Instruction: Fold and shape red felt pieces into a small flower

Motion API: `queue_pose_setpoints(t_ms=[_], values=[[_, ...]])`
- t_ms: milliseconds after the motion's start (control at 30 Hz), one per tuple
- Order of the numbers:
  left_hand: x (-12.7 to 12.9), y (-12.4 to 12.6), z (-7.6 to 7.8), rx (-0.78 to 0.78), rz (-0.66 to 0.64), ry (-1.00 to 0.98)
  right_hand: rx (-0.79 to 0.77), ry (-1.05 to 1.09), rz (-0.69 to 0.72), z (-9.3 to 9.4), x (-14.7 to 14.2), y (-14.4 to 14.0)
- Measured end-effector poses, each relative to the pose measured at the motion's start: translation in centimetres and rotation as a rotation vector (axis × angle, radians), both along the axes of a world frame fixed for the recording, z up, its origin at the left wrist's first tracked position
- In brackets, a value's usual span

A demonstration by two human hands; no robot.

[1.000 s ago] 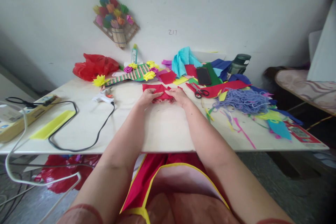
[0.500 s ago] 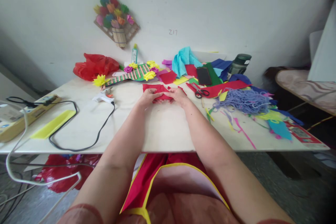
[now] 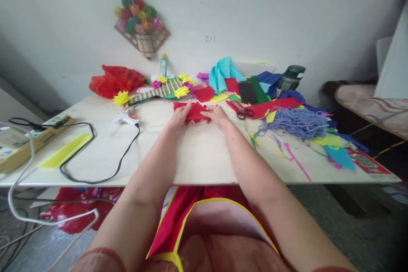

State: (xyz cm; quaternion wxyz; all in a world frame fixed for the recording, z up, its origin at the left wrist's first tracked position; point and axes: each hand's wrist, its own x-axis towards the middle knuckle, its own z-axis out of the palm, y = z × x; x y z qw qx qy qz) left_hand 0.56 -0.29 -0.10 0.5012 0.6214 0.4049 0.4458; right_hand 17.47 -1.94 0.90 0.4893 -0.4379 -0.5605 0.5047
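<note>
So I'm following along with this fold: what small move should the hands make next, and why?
Probably press the fold flat on the table. The left hand and right hand pinch the red paper piece at its two ends, and it looks raised off the surface.

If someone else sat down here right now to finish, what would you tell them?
Left hand and right hand both pinch the red paper piece, raised slightly off the table.
Scissors lie just right of the hands; glue gun lies to the left.
Done: the red piece looks partly folded.
Left: probably more folding; keep both grips on it.
</note>
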Motion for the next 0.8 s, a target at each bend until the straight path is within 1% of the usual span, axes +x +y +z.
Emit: queue_pose_setpoints(t_ms=[67, 200, 400, 533, 667, 800], values=[[0.1, 0.0, 0.1, -0.027, -0.015, -0.049, 0.000, -0.010, 0.001, 0.0, 0.0, 0.0], [0.2, -0.2, 0.2, -0.005, -0.086, -0.123, -0.009, -0.016, 0.006, 0.1, 0.0, 0.0], [0.3, -0.1, 0.0, -0.001, -0.078, -0.149, -0.002, 0.014, 0.044, -0.2, 0.1, 0.2], [0.3, -0.5, 0.4, -0.042, -0.082, -0.174, 0.005, 0.019, 0.033, -0.5, 0.1, 0.4], [0.1, -0.9, 0.9, -0.097, -0.095, -0.258, 0.011, 0.050, 0.020, -0.7, 0.2, 0.7], [-0.2, -0.8, 1.0, -0.109, -0.122, -0.277, 0.019, 0.100, 0.025, -0.7, 0.2, 0.7]])
